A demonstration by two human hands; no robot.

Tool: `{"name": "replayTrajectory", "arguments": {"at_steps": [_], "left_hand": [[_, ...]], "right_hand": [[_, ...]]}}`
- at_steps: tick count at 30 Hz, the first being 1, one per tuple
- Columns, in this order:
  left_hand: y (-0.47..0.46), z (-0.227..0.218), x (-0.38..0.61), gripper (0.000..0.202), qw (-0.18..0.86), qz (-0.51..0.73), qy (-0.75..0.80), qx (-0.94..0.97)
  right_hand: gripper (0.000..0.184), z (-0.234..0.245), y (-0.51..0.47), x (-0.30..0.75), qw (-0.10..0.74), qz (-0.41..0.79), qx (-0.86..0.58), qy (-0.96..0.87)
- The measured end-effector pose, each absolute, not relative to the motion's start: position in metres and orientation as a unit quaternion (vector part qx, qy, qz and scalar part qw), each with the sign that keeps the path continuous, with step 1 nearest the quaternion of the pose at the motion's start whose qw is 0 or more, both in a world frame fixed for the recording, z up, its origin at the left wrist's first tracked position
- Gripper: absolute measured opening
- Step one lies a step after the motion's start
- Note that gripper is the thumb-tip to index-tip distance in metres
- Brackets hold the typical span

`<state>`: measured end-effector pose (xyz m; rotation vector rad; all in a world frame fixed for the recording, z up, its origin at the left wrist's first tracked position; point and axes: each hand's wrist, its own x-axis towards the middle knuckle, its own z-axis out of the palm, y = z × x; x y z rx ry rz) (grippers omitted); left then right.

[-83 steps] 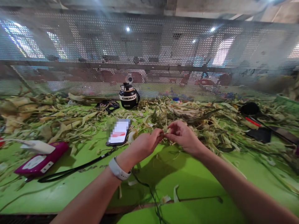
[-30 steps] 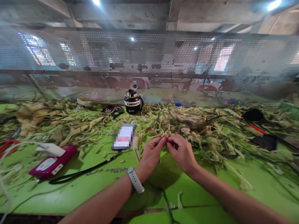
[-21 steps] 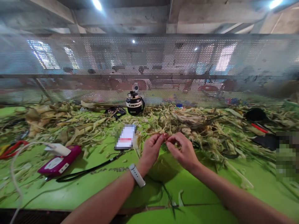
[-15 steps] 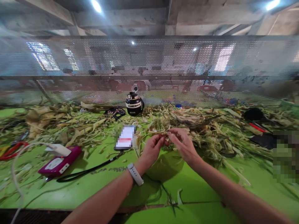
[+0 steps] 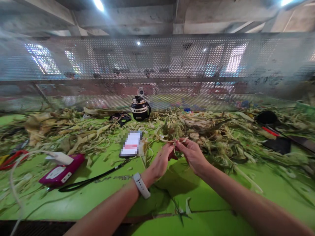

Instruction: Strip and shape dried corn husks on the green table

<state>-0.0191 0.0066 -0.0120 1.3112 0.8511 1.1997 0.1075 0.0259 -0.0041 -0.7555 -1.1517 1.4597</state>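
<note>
My left hand [image 5: 161, 160], with a pale watch band [image 5: 142, 186] at the wrist, is closed, its thumb and fingers pinching a small piece of plant [image 5: 175, 143]. From the other side my right hand [image 5: 194, 155] grips that piece between thumb and forefinger, so the fingertips almost meet. Fingers hide most of it, and its exact kind is unclear. Right behind both hands lies a heap of dry, pale leaves and stems [image 5: 209, 126]. Below them is the bright green tabletop [image 5: 209, 200].
Left of my hands lies a phone [image 5: 132, 144] with a black strap [image 5: 98, 178]. A purple power strip [image 5: 61, 170] with a white charger and red-handled scissors [image 5: 16, 159] lie farther left. A black jug [image 5: 140, 109] stands before a perforated metal screen [image 5: 162, 62].
My right hand has turned slightly and its fingers have closed in beside the left fingertips. My left hand has rolled over the plant piece. The view has shifted a little.
</note>
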Motion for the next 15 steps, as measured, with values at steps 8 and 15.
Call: {"name": "replayTrajectory", "arguments": {"at_steps": [8, 15], "left_hand": [[0.0049, -0.0091, -0.0122, 0.030, 0.460, 0.523, 0.374, 0.612], [0.0036, -0.0079, -0.0145, 0.025, 0.420, 0.499, 0.392, 0.649]], "right_hand": [[0.028, -0.0025, 0.0199, 0.1026, 0.553, 0.663, -0.277, -0.421], [0.032, -0.0009, 0.0200, 0.1037, 0.563, 0.647, -0.293, -0.423]]}}
